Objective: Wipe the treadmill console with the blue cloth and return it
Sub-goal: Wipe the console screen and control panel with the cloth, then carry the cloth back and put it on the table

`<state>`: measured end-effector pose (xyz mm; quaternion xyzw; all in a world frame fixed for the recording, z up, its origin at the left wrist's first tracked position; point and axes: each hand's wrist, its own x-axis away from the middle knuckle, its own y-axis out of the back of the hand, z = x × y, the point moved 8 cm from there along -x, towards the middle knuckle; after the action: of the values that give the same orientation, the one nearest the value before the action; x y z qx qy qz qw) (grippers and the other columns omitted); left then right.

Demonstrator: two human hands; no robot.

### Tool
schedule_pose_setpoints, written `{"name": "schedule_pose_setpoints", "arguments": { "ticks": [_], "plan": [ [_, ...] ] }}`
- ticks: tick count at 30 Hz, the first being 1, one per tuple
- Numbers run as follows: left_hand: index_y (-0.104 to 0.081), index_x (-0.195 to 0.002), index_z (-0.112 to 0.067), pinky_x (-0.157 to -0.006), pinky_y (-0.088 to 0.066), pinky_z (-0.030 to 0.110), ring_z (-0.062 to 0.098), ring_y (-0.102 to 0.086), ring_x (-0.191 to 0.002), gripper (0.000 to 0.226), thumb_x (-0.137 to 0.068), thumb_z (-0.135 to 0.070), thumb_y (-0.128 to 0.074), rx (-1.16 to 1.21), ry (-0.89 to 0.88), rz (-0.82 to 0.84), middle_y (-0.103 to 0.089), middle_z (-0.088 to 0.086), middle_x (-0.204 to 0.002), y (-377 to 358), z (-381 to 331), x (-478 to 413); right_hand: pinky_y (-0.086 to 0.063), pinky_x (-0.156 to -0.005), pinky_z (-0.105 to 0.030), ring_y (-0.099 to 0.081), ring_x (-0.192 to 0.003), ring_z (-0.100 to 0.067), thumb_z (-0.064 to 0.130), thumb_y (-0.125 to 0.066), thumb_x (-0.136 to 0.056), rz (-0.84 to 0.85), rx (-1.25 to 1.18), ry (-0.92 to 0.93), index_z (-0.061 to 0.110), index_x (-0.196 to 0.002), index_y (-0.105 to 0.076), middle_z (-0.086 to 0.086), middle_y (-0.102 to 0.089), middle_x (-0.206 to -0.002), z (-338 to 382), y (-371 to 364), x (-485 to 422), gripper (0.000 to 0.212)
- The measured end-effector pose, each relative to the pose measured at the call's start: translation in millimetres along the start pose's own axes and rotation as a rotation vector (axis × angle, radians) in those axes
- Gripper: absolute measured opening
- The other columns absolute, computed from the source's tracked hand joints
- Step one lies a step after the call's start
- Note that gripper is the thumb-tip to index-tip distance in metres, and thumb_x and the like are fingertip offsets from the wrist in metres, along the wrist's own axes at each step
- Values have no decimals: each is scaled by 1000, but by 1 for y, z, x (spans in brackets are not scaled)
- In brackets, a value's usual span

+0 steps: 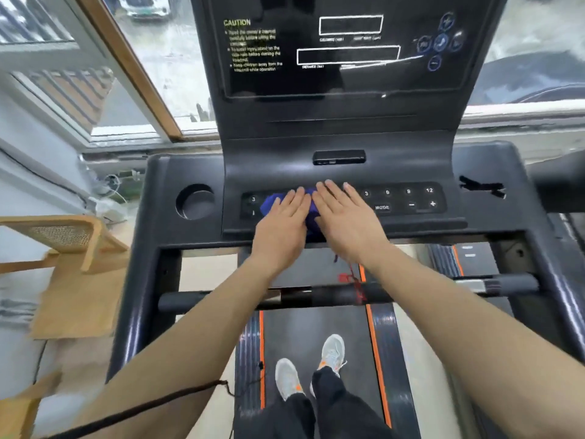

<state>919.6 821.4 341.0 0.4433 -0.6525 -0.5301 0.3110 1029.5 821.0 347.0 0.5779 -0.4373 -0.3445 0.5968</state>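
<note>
A: Where's the blue cloth (272, 205)?

B: Spread on the treadmill console's button strip (408, 201), left of centre, mostly hidden under both palms.

A: Gripped?

B: No. The left hand (285, 221) and right hand (345, 213) lie flat, fingers stretched out, pressing down rather than closing, probably to spread pressure for wiping. Cloth shows left of the left hand and between the two.

There were 2 hands, left (281, 223) and right (343, 217), at 12 o'clock on 1 blue cloth (272, 204); 1 cup holder (194, 202) at 10 o'clock; 2 shoes (286, 378) at 6 o'clock; 1 wooden chair (68, 245) at 9 o'clock.
</note>
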Motion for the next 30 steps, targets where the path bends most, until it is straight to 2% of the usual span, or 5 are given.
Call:
{"name": "schedule_pose_setpoints", "arguments": {
  "ticks": [10, 14, 20, 25, 30],
  "plan": [
    [-39, -147, -11, -111, -36, 39, 24, -39, -140, 50, -97, -10, -46, 12, -316, 113, -37, 8, -156, -25, -163, -72, -33, -107, -56, -37, -139, -39, 30, -20, -101, -29, -101, -648, 7, -144, -42, -14, -42, -154, -137, -26, 96, 54],
    [-65, -114, -30, -71, -50, 35, 26, -67, -99, 26, -92, -22, -55, 81, -233, 47, -69, -2, -112, 2, -125, -36, -47, -89, -50, -54, -117, -39, 26, -26, -97, -170, -257, -510, 6, -122, -60, -16, -61, -127, -83, -12, 102, 47],
    [-72, -100, -36, -82, -52, 35, 21, -66, -94, 23, -92, -42, -51, 396, -14, 93, -75, -9, -100, 60, -52, 6, -50, -78, -36, -64, -79, -10, 32, -51, -93, -228, -1132, -519, 28, -86, -73, 5, -75, -85, -38, 15, 112, 23],
    [-69, -83, -22, -79, -45, 31, 18, -60, -86, 26, -97, -37, -52, 480, 51, 30, -67, -6, -89, 106, -36, 33, -34, -65, -33, -40, -60, -6, 19, -50, -102, -212, -1258, -386, 18, -59, -55, 13, -49, -60, -7, 70, 103, 43],
    [-48, -63, -24, -62, -37, 21, 13, -48, -66, 42, -102, -37, -46, 650, 181, -72, -54, -7, -67, 147, -30, 64, -36, -64, -32, -43, -67, -15, 53, -48, -99, -43, -1454, -182, 11, -67, -54, 1, -51, -68, 36, 110, 94, 53]
  ]
}}
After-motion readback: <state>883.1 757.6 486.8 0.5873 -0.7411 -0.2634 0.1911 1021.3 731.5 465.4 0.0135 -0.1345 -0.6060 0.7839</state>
